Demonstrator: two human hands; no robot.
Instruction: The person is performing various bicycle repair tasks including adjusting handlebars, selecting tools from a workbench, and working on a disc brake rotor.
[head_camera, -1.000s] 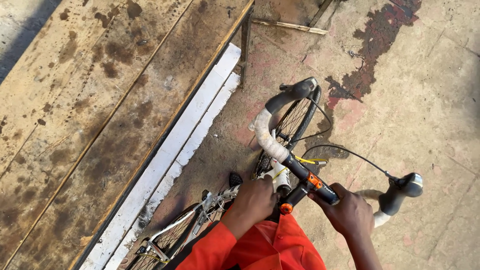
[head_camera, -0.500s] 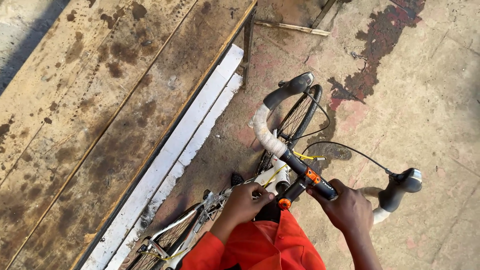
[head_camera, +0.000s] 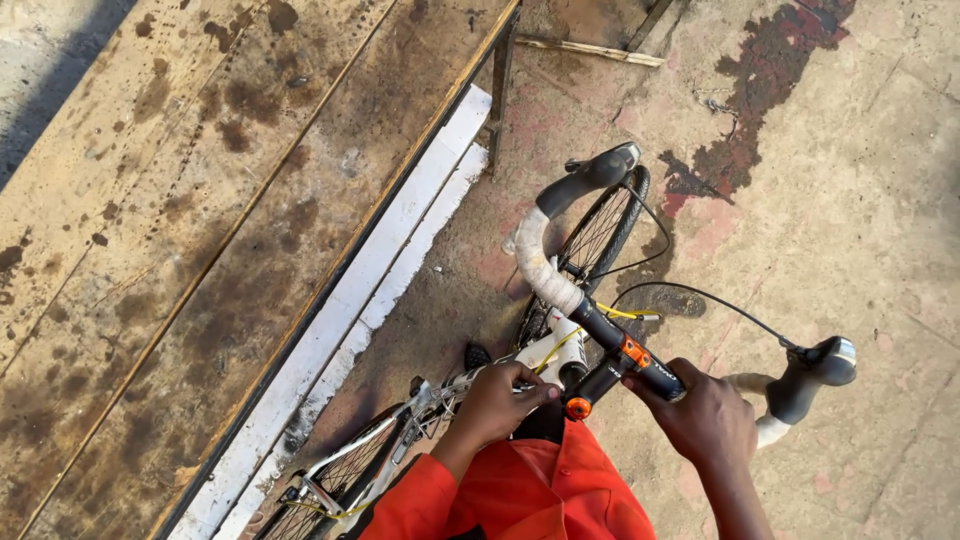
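Both hands — left hand (head_camera: 497, 402), right hand (head_camera: 707, 420) — hold the bicycle handlebar (head_camera: 560, 290).

Both arms reach forward and down from the lower edge of the view, each in an orange sleeve pushed back above the wrist. The left hand (head_camera: 497, 402) lies knuckles up, its fingers curled and drawn together towards the right. The right hand (head_camera: 708, 420) sits just beside it, a little further forward, back upward, fingers wrapped downward in a closed grip, wrist straight.
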